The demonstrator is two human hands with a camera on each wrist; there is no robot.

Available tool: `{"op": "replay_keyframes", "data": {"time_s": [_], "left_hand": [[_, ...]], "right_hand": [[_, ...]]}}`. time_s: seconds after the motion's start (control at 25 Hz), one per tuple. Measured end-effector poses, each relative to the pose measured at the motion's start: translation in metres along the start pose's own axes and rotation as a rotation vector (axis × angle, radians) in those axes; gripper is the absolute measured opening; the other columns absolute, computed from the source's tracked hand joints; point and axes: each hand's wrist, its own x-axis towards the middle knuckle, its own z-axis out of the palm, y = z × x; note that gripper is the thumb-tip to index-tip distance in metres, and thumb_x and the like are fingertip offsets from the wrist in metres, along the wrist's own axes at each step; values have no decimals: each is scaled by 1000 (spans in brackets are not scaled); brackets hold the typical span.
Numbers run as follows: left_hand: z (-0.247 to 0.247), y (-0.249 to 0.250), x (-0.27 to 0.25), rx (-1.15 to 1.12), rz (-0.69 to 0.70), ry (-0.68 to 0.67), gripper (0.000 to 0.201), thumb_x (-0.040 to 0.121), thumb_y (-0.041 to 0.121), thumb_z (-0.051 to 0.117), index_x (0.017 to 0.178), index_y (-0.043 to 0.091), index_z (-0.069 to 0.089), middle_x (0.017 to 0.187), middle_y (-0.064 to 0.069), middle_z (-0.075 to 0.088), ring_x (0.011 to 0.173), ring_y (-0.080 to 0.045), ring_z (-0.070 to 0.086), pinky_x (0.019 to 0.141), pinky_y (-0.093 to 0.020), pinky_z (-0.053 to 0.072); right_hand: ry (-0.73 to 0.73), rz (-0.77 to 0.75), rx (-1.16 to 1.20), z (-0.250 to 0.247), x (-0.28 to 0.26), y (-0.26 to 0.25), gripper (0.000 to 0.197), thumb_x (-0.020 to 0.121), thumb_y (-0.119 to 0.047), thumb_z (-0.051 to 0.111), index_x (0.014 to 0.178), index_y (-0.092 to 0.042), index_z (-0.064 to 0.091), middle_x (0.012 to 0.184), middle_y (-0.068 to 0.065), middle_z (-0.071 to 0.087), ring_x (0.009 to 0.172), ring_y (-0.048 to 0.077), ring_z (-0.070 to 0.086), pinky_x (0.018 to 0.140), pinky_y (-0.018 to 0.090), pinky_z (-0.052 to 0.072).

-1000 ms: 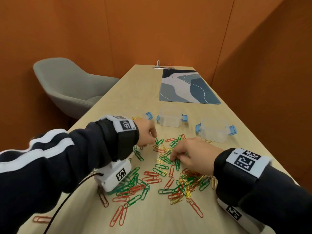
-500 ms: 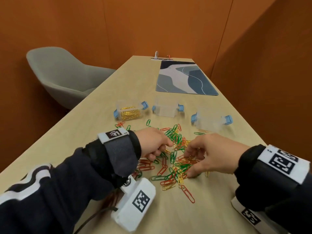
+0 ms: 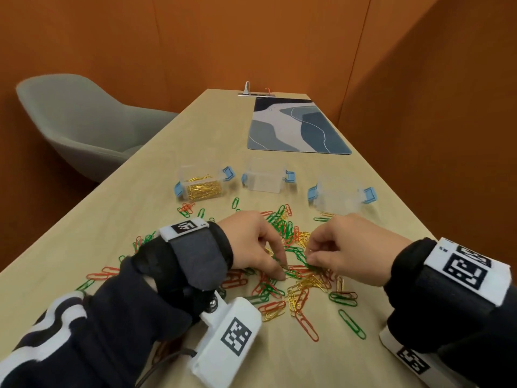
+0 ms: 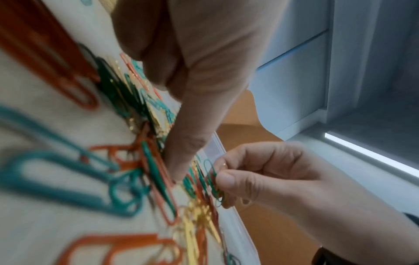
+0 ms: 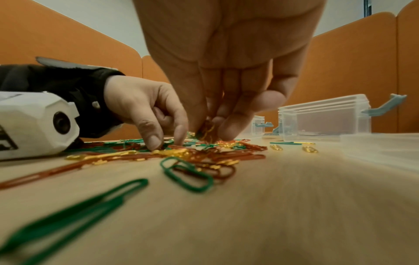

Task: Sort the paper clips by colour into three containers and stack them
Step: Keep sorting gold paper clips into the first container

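A wooden table [image 3: 145, 191] carries three clear boxes [image 3: 264, 179] and, nearer, a scattered pile of paper clips [image 3: 296, 284]. The right hand [image 3: 347, 252] pinches a few clips; the left hand [image 3: 253, 245] presses fingertips into the pile, gripping nothing.

Light from my head view is even and soft, warm off the orange walls [image 3: 251, 37], with faint shadows under my hands on the bench [image 3: 140, 169]. Straight edges bow outward at the frame's borders (wide lens). My left wrist view is heavily blurred: the nearest paper clips [image 4: 56, 170] smear into thick streaks, colours shifted cool, and a bright strip of light [image 4: 371, 154] glares at right. My right wrist view is dimmer; my right hand [image 5: 226, 53] is backlit and shadowed, the near green clip [image 5: 68, 211] out of focus, bench grain streaked
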Motion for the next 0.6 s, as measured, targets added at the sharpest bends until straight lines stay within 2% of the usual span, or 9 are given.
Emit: {"op": "replay_keyframes", "data": {"time_s": [0.12, 0.2, 0.28, 0.36, 0.44, 0.56, 0.6], "left_hand": [[-6, -7, -4, -38, -41, 35, 9, 71, 30, 78, 73, 24, 71, 29, 16, 39, 33, 2, 39, 43, -10, 28], [-10, -15, -6, -73, -67, 100, 10, 74, 29, 76, 71, 22, 69, 29, 17, 41, 34, 5, 41, 40, -5, 28], [-13, -23, -5, -79, -86, 201, 10, 76, 30, 74, 71, 22, 70, 30, 17, 41, 36, 5, 42, 41, -6, 30], [-13, -24, -5, -87, -57, 249, 6, 76, 28, 74, 73, 27, 70, 31, 11, 37, 36, -3, 37, 42, -11, 28], [-9, -18, -7, -152, 27, 186, 8, 70, 28, 78, 74, 30, 71, 34, 7, 30, 37, -7, 28, 44, -16, 23], [2, -2, -14, -189, 114, -28, 16, 64, 28, 82, 77, 27, 75, 35, 8, 27, 36, -7, 23, 43, -20, 20], [5, 1, -15, -178, 123, -73, 19, 63, 27, 83, 80, 26, 75, 35, 8, 28, 36, -7, 23, 43, -20, 20]], "right_hand": [[49, 17, 3, 0, 2, 1, 17, 92, -25, 54, 93, -21, 70, 91, -4, 69, 83, 10, 62, 80, 25, 51], [80, 28, 6, 0, 2, 1, 19, 93, -25, 51, 95, -20, 69, 92, -3, 69, 83, 12, 62, 80, 26, 50], [102, 15, 0, 0, 2, 2, 19, 94, -25, 49, 99, -21, 67, 95, -4, 69, 84, 12, 60, 79, 23, 48], [116, -12, 6, 0, 2, 2, 18, 93, -25, 51, 105, -25, 65, 93, -8, 67, 85, 10, 58, 71, 16, 43], [98, -32, 26, -1, 1, 2, 17, 87, -29, 61, 104, -31, 63, 85, -15, 63, 83, 7, 58, 65, 10, 38], [3, -66, 48, -2, -3, 0, 15, 73, -32, 76, 85, -35, 68, 72, -16, 61, 68, 0, 54, 59, 8, 40], [-40, -72, 43, -1, -3, 0, 17, 69, -32, 79, 84, -34, 70, 70, -16, 61, 64, -1, 53, 58, 6, 39]]}}
